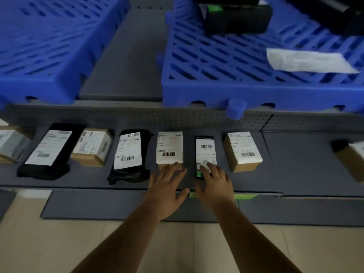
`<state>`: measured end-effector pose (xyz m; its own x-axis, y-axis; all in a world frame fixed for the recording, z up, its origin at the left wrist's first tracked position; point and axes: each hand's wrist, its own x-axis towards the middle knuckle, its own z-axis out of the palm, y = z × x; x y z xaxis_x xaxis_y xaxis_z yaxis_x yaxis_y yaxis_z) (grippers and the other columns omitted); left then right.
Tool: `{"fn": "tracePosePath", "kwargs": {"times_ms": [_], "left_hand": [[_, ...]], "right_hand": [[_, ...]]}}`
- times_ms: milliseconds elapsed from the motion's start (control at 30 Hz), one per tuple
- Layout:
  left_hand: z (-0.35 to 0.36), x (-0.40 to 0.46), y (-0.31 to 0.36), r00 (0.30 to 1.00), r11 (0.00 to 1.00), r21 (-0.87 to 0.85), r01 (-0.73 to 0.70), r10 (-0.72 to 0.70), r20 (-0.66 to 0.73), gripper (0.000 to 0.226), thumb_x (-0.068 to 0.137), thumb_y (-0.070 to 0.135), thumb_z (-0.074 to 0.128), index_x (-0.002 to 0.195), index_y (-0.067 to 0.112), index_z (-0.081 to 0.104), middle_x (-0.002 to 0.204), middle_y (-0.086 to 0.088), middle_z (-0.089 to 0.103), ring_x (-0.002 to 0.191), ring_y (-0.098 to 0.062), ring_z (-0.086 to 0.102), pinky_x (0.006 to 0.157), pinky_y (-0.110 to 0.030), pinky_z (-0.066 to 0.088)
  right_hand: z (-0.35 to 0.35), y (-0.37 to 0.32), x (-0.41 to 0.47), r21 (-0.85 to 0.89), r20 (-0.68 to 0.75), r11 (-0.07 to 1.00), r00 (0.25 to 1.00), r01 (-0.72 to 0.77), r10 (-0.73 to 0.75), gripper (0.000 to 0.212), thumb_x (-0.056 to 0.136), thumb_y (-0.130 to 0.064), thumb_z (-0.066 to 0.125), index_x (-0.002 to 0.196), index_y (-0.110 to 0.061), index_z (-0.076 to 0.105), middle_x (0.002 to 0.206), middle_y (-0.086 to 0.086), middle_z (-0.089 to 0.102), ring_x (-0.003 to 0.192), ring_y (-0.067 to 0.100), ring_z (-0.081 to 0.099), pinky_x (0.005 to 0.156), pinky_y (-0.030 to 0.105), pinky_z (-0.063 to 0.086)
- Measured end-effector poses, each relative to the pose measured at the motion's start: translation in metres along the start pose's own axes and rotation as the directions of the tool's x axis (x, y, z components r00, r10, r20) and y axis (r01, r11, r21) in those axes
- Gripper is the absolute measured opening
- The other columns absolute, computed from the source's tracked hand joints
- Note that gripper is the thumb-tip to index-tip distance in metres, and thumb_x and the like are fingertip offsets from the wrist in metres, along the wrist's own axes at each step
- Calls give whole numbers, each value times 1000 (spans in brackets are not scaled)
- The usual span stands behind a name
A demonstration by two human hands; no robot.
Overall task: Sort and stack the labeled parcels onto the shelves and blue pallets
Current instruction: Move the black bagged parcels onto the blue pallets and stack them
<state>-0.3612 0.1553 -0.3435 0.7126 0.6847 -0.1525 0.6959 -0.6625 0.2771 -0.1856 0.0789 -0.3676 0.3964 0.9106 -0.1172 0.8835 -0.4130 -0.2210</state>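
A row of labeled parcels lies on the grey lower shelf (295,170). My left hand (167,192) reaches forward with straight fingers, its tips touching the front of a small brown box with a white label (169,146). My right hand (214,186) lies with spread fingers on the near end of a slim black parcel with a white label (205,148). Another brown box (243,150) stands just right of it. To the left lie a black bag parcel (130,152), a brown box (92,146) and a long black parcel (49,148).
Two blue slatted pallets (41,46) (226,62) rest on the upper shelf. The right one carries a black box with green tape (236,18) and a white flat parcel (307,60). More parcels sit at the far left (11,144) and far right (352,158). Beige floor lies below.
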Motion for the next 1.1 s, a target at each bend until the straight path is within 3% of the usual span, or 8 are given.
{"fn": "tracePosePath", "kwargs": {"times_ms": [133,267,567,867,1000,1100], "left_hand": [[14,14,-15,1000,999,-33,-2,1,-27,71,87,68,17,151,38,18,160,9,12,147,-18,10,114,-52,18],[22,18,-32,994,998,-43,-43,38,-99,62,91,62,31,148,36,30,156,4,29,142,-22,29,108,-54,33],[20,16,-51,982,990,-45,-132,125,-144,58,93,58,35,145,32,35,154,2,33,140,-23,32,109,-52,34],[-14,-4,-44,978,986,-14,-167,164,-131,60,92,61,28,148,40,20,159,5,23,143,-21,23,115,-44,15],[-42,-24,-32,981,986,-3,-169,168,-95,65,90,66,20,150,42,17,161,9,11,147,-18,12,118,-43,8],[-63,-42,-19,975,979,18,-205,206,-85,67,89,65,19,150,39,23,160,11,15,147,-17,14,118,-45,12]], "right_hand": [[20,-3,38,-16,8,999,1000,-29,29,65,91,-55,43,148,-28,29,158,2,23,143,30,20,108,50,31],[31,-9,64,-59,48,995,995,-85,88,67,94,-54,37,151,-28,17,161,0,9,147,29,7,111,51,26],[36,-19,67,-91,56,980,982,-176,181,62,95,-43,41,150,-27,16,159,1,10,144,29,10,105,50,33],[7,-39,15,-84,-27,982,985,-171,169,61,93,-43,46,148,-25,28,157,4,24,140,31,27,101,51,38],[-26,-51,-24,-83,-92,981,981,-177,169,62,74,-37,69,132,-20,54,140,6,51,123,32,51,80,50,52],[-57,-61,-61,-72,-176,986,975,-148,133,62,67,-35,73,125,-20,61,132,5,57,115,31,56,72,47,53]]}}
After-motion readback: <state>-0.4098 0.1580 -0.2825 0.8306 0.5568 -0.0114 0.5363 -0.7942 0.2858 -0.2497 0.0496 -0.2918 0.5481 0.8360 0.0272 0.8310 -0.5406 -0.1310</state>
